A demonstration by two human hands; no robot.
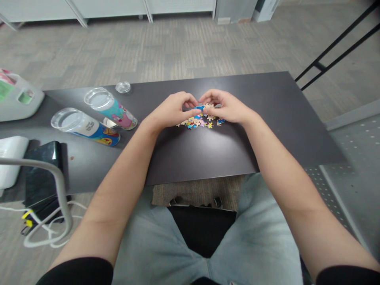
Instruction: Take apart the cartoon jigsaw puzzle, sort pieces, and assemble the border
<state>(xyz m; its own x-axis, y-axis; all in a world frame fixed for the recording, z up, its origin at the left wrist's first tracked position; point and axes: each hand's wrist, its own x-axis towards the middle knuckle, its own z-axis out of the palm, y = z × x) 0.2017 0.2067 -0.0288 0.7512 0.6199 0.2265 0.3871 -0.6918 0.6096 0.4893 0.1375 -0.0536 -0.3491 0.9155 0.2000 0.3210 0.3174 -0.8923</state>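
Note:
A small heap of jigsaw puzzle pieces (196, 122) lies on the dark table, some coloured and some showing plain beige sides. Above it, my left hand (176, 107) and my right hand (227, 106) meet with curled fingers. Between the two thumbs is a blue puzzle piece (199, 107), pinched from both sides. Whether it is one piece or two joined ones is too small to tell. My right hand partly covers the beige pieces (210, 117) at the heap's right side.
Two clear-topped tubes, one pink and teal (118, 113) and one blue (103, 134), lie left of my left arm. A clear lid (123, 87) rests near the far edge. A white-grey container (20, 97), a black case (44, 162) and a curved pale tube (59, 186) are further left.

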